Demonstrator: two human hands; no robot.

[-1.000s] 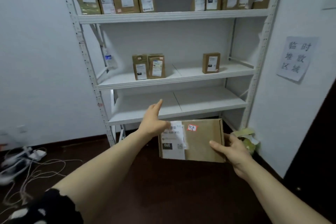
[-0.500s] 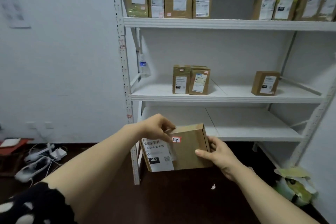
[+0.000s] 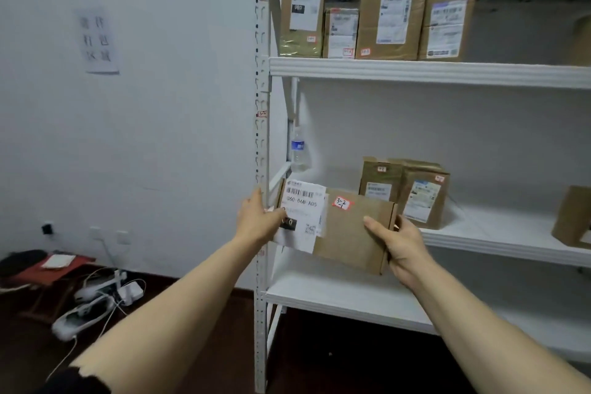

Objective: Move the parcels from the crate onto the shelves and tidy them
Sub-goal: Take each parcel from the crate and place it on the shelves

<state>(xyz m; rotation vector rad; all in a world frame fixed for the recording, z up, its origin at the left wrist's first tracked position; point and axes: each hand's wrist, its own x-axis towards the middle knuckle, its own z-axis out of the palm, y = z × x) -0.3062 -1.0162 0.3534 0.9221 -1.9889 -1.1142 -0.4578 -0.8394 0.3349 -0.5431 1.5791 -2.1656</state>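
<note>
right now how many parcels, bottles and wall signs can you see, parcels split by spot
top shelf parcels: 5, one cut off at right edge
middle shelf parcels: 3
held parcel: 1
water bottle: 1
wall sign: 1
total: 11

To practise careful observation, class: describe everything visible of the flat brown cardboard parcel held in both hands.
The flat brown cardboard parcel is a shallow closed box, held upright, broad face toward the camera, before the white middle shelf. A white barcode label covers its left part; a small red handwritten sticker sits near the top. The left hand grips its left edge, the right hand its right edge, thumbs in front.
</note>
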